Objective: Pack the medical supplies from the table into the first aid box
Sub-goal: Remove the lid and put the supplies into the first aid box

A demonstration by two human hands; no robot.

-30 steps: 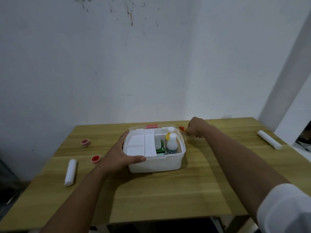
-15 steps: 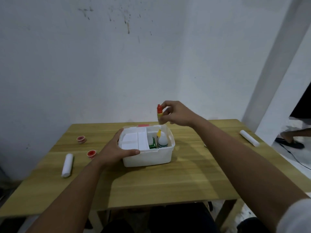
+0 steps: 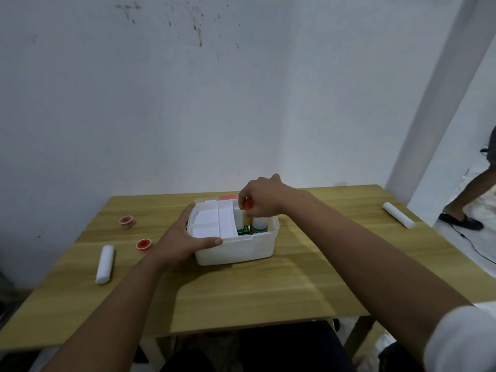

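The white first aid box (image 3: 241, 249) stands open at the middle of the wooden table (image 3: 268, 291). My left hand (image 3: 182, 237) grips its front left corner, thumb along the rim. My right hand (image 3: 261, 196) is over the box's right compartment, pinching a small yellow bottle with a red cap (image 3: 246, 210) that stands upright inside it. Beside that bottle sits a white bottle (image 3: 259, 224) and a green packet (image 3: 243, 230). The left compartments hold white pads (image 3: 212, 224). On the table lie two red tape rolls (image 3: 126, 221) (image 3: 144, 245) and two white bandage rolls (image 3: 104, 260) (image 3: 398, 214).
A white wall rises just behind the table's far edge. At the right, past the table, another person's leg and dark shoe (image 3: 463, 221) stand on the floor near a cable. My dark-clothed lap is under the front edge.
My right hand picked the red-capped bottle off the table behind the box, lifted it, then lowered it into the box's right compartment. My left hand stayed on the box.
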